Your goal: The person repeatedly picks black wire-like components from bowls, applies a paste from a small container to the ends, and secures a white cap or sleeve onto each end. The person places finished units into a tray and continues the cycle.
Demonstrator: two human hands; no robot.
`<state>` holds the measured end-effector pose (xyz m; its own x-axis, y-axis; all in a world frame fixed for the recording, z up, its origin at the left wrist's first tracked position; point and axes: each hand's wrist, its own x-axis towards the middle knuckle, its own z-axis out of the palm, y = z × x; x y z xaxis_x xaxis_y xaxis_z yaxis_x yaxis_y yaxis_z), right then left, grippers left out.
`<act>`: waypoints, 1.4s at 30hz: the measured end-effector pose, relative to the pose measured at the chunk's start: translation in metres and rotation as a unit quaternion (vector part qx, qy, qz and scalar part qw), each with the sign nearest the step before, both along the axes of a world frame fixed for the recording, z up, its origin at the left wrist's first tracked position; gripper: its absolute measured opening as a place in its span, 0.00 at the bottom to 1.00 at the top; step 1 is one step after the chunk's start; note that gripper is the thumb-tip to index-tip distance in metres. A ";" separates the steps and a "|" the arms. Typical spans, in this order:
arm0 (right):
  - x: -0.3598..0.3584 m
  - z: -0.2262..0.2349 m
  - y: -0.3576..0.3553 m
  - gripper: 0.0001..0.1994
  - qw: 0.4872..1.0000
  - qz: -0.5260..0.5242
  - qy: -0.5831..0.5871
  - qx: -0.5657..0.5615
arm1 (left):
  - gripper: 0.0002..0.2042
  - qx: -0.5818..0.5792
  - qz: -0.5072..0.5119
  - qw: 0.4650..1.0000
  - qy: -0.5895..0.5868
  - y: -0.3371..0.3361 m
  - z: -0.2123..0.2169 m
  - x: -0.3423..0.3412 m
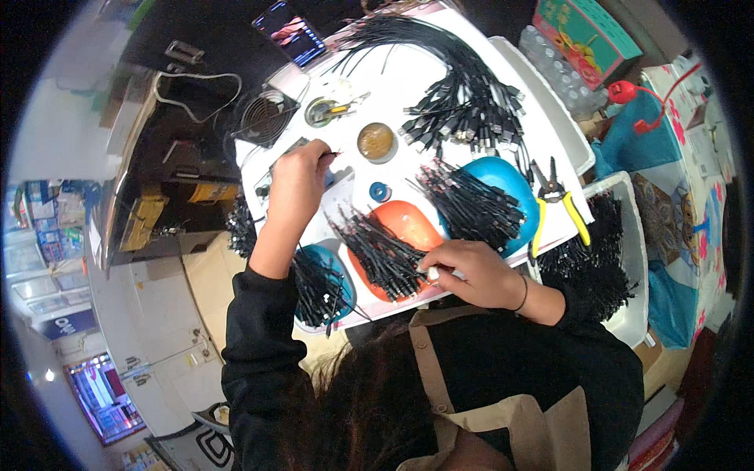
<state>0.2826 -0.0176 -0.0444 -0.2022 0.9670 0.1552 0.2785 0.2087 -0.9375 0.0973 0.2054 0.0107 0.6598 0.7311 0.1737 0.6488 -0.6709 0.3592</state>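
My left hand is closed in a pinch over the white table, with a thin dark wire end sticking out from the fingertips. Close to it stands a round tin of amber-brown paste. My right hand has its fingers curled together at the near end of a bundle of short black cables lying across an orange tray. A small white piece shows at those fingertips; I cannot tell what it is. A blue ring-shaped spool lies between the hands.
Black cables lie on a blue tray, others on a teal tray. Yellow-handled wire strippers rest at the right edge. USB cables, a small fan and a phone are farther back.
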 end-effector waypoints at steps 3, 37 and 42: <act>-0.003 0.004 -0.002 0.09 1.000 -0.011 0.018 -0.005 | 0.04 0.006 0.048 0.999 0.019 0.003 0.014 -0.037; -0.013 0.007 -0.003 0.10 1.000 0.014 -0.002 0.002 | 0.05 0.088 0.031 0.972 0.214 0.043 -0.007 -0.054; -0.014 0.017 -0.004 0.08 1.000 -0.018 -0.002 0.013 | 0.06 0.080 0.055 0.994 0.057 0.016 0.030 -0.064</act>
